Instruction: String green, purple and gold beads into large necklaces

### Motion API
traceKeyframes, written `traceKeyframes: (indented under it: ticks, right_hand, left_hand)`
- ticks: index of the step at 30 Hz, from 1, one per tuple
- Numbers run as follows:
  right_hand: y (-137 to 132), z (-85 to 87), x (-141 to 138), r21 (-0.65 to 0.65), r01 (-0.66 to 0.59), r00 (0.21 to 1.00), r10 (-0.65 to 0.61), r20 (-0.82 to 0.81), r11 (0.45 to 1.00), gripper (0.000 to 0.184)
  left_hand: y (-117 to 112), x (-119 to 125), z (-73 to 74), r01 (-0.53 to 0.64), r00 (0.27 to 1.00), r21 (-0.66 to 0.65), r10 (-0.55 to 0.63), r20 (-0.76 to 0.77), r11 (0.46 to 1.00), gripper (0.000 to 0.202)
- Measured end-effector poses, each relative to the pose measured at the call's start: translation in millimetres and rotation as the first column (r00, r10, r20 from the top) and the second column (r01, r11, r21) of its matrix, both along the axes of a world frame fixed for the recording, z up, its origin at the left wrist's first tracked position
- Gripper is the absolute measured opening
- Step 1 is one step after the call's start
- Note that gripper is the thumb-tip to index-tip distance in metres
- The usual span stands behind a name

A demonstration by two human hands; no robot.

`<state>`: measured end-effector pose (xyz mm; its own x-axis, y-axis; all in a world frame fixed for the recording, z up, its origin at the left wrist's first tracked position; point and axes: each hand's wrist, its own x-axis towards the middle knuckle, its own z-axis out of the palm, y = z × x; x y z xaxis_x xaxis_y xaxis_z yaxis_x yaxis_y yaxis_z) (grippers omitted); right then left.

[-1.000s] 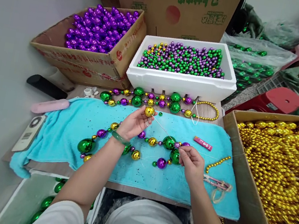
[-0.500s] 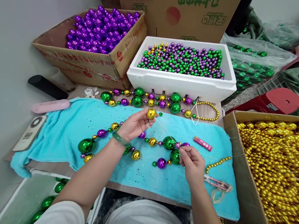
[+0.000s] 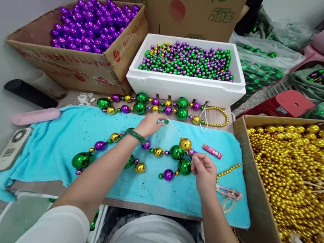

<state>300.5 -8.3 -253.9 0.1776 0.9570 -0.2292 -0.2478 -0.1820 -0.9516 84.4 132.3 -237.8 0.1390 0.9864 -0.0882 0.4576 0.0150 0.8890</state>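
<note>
A half-strung necklace (image 3: 131,156) of green, gold and purple balls lies on a turquoise towel (image 3: 51,148). My left hand (image 3: 149,124), with a green bangle on the wrist, reaches to the towel's far edge and pinches at a small green bead (image 3: 166,121). A thin needle or thread (image 3: 174,130) runs from there down to a gold ball (image 3: 185,144) at the strand's end. My right hand (image 3: 203,170) is closed, pinching the strand beside a small purple bead and a green ball (image 3: 184,166).
A finished necklace (image 3: 164,109) lies beyond the towel. A white foam box (image 3: 186,86) holds small mixed beads, with a cardboard box of purple balls (image 3: 87,26) to its left and a box of gold beads (image 3: 296,173) on the right. A pink lighter (image 3: 212,151) and snips (image 3: 227,192) rest near my right hand.
The gold ball left my left fingers and slid down the thread to the strand by my right hand. My left hand moved to a small green bead. The view shifted slightly.
</note>
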Motion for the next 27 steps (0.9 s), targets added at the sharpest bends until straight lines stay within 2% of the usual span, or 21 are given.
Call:
traceKeyframes:
  ticks: [2, 4, 8, 11, 13, 15, 17, 18, 19, 22, 27]
  right_hand:
    - [-1, -0.3, 3, -0.007, 0.018, 1.0, -0.018, 0.002, 1.0, 0.028]
    - [-1, -0.6, 5, -0.009, 0.023, 1.0, -0.023, 0.002, 1.0, 0.028]
    - [-2, -0.4, 7, 0.007, 0.027, 0.999, -0.027, 0.023, 1.0, 0.029]
    - [-1, 0.9, 8, 0.014, 0.037, 0.998, -0.038, 0.049, 0.999, 0.028]
    - [-1, 1.7, 9, 0.014, 0.033, 0.998, -0.034, 0.057, 0.999, 0.028]
    - [0, 1.8, 10, 0.017, 0.029, 0.998, -0.03, 0.053, 0.999, 0.028]
    - [1, 1.4, 9, 0.024, 0.031, 0.998, -0.032, 0.046, 0.999, 0.027]
    - [2, 1.1, 9, 0.026, 0.033, 0.998, -0.034, 0.044, 0.999, 0.027]
    - [2, 0.8, 8, 0.028, 0.036, 0.998, -0.037, 0.043, 0.999, 0.027]
    - [2, 0.6, 6, 0.021, 0.036, 0.998, -0.037, 0.042, 0.999, 0.027]
    - [2, 2.1, 5, 0.016, 0.032, 0.998, -0.033, 0.053, 0.999, 0.028]
  left_hand:
    - [18, 4, -12.6, -0.065, 0.997, 0.015, 0.066, -0.035, 0.998, 0.019]
    - [28, 10, -23.3, -0.06, 0.998, -0.016, 0.06, -0.008, 0.998, 0.023]
    - [30, 21, -31.5, -0.092, 0.992, -0.078, 0.098, 0.082, 0.993, 0.021]
    - [20, 23, -23.6, -0.106, 0.975, -0.166, 0.135, 0.176, 0.98, 0.006]
    - [12, 21, -13.2, -0.086, 0.942, -0.248, 0.16, 0.296, 0.965, 0.009]
    - [2, 17, -1.4, -0.036, 0.836, -0.355, 0.222, 0.501, 0.934, 0.012]
    - [-7, 15, 9.3, 0.033, 0.675, -0.439, 0.304, 0.672, 0.898, 0.011]
    - [-11, 14, 13.7, 0.06, 0.614, -0.46, 0.331, 0.717, 0.886, 0.011]
    - [-14, 13, 17.3, 0.074, 0.585, -0.468, 0.341, 0.735, 0.881, 0.011]
    - [-19, 14, 23.4, 0.078, 0.565, -0.475, 0.354, 0.746, 0.877, 0.011]
    - [-23, 17, 25.6, 0.083, 0.552, -0.457, 0.341, 0.761, 0.885, 0.01]
